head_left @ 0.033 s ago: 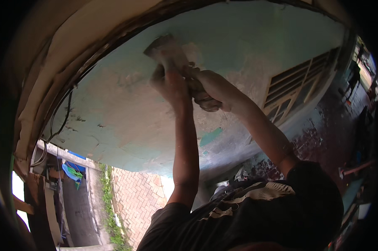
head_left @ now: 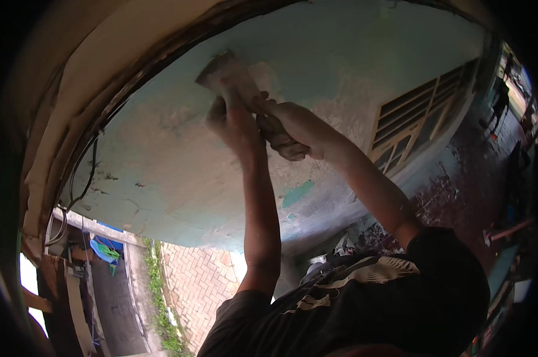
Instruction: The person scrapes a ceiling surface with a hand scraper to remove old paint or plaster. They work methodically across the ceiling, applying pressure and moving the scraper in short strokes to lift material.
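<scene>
A wide-bladed scraper [head_left: 243, 83] lies with its blade against the wall [head_left: 180, 154], which has patchy, worn green paint and bare, pale areas. Round the scraper's handle my right hand [head_left: 288, 128] is closed, fingers wrapped. My left hand [head_left: 230, 119] presses on the blade from the near side, its fingers partly curled and blurred by motion. Both arms reach up across the wall. The exact grip of the left fingers is hard to make out.
To the right is a window with a slatted wooden frame [head_left: 421, 113]. Black cables [head_left: 91, 166] hang at the wall's left edge below a brown eave [head_left: 72, 89]. Brick paving [head_left: 197, 279] and a green plant strip [head_left: 156, 291] lie below. A person [head_left: 500, 101] shows far right.
The scraper and both hands appear slightly farther left in the picture, and the wall and window have shifted left too. Both hands keep their hold.
</scene>
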The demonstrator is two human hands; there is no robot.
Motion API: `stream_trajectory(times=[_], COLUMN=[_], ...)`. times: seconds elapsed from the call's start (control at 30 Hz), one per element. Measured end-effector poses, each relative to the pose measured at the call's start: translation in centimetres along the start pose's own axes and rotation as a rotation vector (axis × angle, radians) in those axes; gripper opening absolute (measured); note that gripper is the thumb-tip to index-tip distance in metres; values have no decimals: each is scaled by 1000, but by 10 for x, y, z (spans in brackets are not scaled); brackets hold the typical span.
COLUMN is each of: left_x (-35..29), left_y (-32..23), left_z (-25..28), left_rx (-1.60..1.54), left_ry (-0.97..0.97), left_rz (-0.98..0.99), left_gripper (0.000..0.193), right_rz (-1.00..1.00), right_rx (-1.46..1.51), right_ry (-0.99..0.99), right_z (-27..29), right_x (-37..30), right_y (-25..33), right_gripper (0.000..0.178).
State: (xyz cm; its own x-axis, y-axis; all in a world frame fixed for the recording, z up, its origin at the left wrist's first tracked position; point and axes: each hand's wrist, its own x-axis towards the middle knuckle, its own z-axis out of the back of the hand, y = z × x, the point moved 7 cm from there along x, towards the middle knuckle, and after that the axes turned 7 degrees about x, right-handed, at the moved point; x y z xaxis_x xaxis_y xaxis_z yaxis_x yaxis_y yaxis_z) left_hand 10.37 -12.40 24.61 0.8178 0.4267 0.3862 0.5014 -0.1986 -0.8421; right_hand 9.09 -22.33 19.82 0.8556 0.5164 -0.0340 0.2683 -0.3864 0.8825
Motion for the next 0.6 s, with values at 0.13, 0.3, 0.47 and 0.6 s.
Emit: stream_trajectory(times=[0.13, 0.3, 0.47, 0.6], left_x=[-36, -140, -222, -175], left_y=[55, 218, 221, 240], left_z=[28, 169, 347, 314], left_rx=[348, 1359, 1693, 1784], left_ry=[274, 1004, 1298, 1141], left_rz=[-41, 242, 1130, 839], left_gripper=[41, 39, 70, 64], right_rz=[-8, -71, -460, -393], right_rx=[-102, -1326, -1229, -1135], right_ry=[37, -632, -1131, -1308], right_z=[46, 228, 346, 383], right_x=[-36, -172, -380, -414], right_y=[-59, -201, -305, -301], right_gripper=[70, 56, 53, 54])
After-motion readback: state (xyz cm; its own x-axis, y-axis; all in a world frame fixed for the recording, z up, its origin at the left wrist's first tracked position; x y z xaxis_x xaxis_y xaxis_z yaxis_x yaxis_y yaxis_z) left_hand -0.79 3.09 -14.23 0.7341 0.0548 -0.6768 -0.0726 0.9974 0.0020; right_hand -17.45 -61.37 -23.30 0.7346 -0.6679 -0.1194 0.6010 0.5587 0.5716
